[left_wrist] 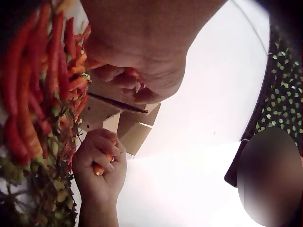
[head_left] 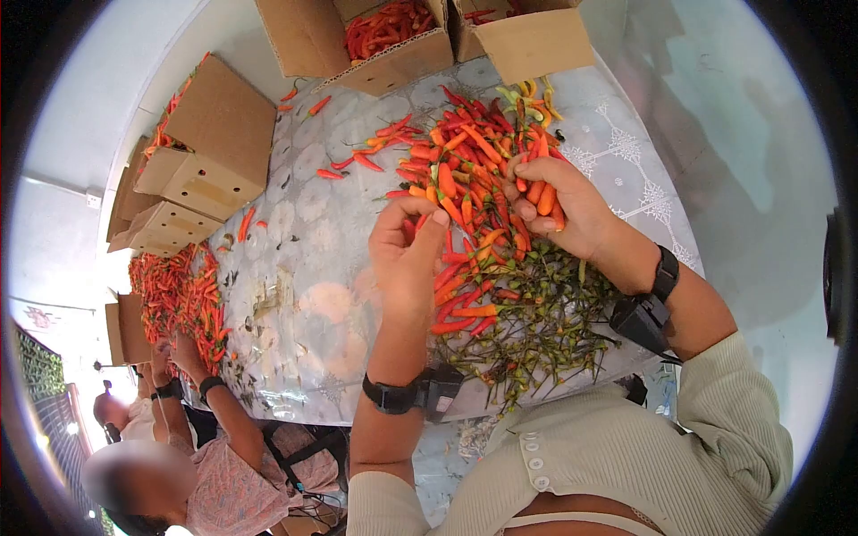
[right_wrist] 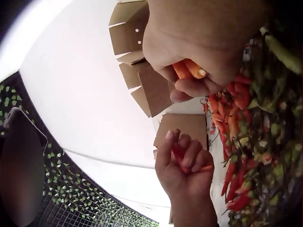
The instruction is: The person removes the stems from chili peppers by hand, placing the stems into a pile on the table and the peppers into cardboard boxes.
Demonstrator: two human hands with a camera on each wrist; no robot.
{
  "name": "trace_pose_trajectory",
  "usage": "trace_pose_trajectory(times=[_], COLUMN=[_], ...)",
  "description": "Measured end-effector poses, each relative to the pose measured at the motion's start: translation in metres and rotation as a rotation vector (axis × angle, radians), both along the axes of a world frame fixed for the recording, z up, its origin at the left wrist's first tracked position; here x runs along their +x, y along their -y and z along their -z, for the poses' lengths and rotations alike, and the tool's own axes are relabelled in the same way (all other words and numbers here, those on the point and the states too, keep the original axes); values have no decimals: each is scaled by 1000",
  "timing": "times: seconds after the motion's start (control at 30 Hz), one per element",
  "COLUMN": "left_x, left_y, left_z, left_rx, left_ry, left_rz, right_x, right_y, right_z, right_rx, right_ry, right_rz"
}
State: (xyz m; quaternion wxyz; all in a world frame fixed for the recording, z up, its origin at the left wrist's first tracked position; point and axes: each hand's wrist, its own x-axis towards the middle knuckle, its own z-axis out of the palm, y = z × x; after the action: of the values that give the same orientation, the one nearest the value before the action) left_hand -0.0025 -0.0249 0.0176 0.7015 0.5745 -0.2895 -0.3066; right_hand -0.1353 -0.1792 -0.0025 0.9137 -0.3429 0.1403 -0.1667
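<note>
My left hand (head_left: pixel 407 255) is raised over the near side of the chili pile, thumb against its curled fingers. A red chili (right_wrist: pixel 179 156) lies in those fingers in the right wrist view, its stem end by the thumb. My right hand (head_left: pixel 572 205) grips several orange chilies (head_left: pixel 545 192) at the pile's right side. Their cut-looking ends show in the right wrist view beneath the palm. Under and between the hands spreads the heap of red and orange chilies (head_left: pixel 460 161). Closest to my body lies a mass of green stems (head_left: pixel 536 335).
Open cardboard boxes with chilies stand at the back (head_left: pixel 384 76) and the left (head_left: pixel 219 134). A second chili heap (head_left: pixel 179 290) lies at the table's left end, where another person's hands (head_left: pixel 183 353) work. Loose chilies and scraps dot the patterned tablecloth (head_left: pixel 304 223).
</note>
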Motion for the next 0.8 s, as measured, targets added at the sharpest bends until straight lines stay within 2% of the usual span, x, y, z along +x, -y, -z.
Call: trace_pose_trajectory(times=[0.03, 0.13, 0.23, 0.33, 0.43, 0.63, 0.73, 0.8], left_x=[0, -3, 2, 3, 1, 2, 1, 3], left_y=[2, 10, 9, 12, 19, 20, 17, 15], left_z=[-1, 3, 14, 21, 26, 24, 23, 23], left_rx=[2, 147, 298, 303, 396, 374, 369, 267], left_ry=[17, 391, 703, 1010, 1074, 967, 846, 781], left_rz=[-56, -249, -187, -188, -144, -47, -75, -181], right_x=[0, 1, 2, 3, 4, 5, 5, 3], right_y=[1, -8, -16, -12, -11, -20, -18, -16], right_z=[-1, -6, -11, -5, 2, -4, -3, -1], right_rx=[-2, -80, -93, -103, -150, -193, -181, -199], right_ry=[3, -79, -146, -64, -81, -181, -166, -159], right_rz=[11, 59, 81, 32, -24, 6, -12, -20])
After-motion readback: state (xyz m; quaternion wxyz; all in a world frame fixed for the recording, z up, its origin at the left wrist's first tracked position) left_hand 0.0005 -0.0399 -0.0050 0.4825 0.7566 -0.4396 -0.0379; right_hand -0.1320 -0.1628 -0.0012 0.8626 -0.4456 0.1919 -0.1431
